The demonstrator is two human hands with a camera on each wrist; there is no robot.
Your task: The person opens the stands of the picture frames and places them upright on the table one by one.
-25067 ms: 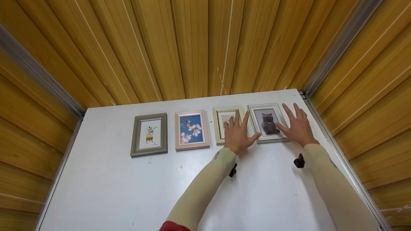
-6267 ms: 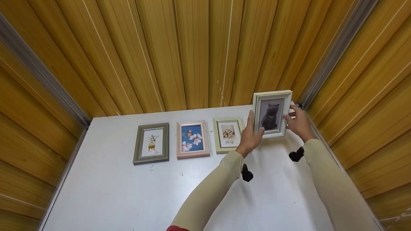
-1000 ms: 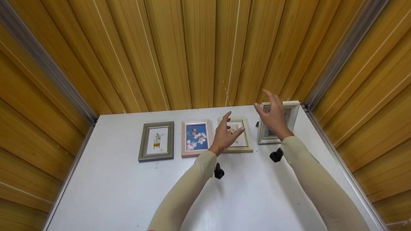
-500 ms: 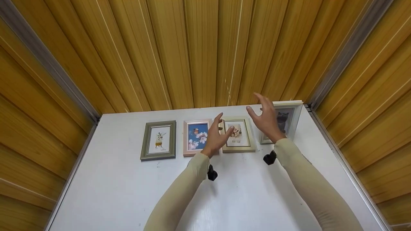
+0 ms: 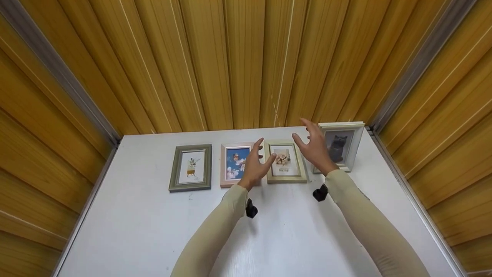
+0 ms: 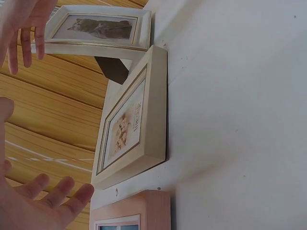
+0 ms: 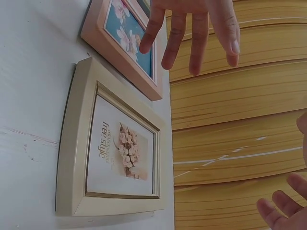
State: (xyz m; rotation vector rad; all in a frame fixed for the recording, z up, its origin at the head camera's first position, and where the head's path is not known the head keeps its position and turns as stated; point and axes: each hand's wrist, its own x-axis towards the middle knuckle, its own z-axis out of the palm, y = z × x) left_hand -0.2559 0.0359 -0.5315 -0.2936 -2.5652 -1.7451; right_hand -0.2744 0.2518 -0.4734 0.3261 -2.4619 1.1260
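Note:
My left hand (image 5: 254,165) hovers over the right part of the pink picture frame (image 5: 232,169), its fingers relaxed and holding nothing. My right hand (image 5: 317,150) is in front of the white cat-picture frame (image 5: 339,146), also relaxed and holding nothing. Between the hands lies the cream picture frame (image 5: 285,164) with a flower print, flat on the white surface; neither hand touches it in the left wrist view. That view shows the cat frame standing up at a slant, a dark prop leg (image 6: 112,69) behind it. Part of the cat frame is hidden by the right hand.
An olive-green picture frame (image 5: 191,168) with a plant print lies flat at the left end of the row. The white tabletop (image 5: 130,215) meets yellow wood-look panels (image 5: 238,77) at the back. Metal rails (image 5: 407,69) run along the corners.
The cat frame lay flat first, then both hands held it up; now it stands by itself. Over the last second both hands have shifted left, about the cream frame.

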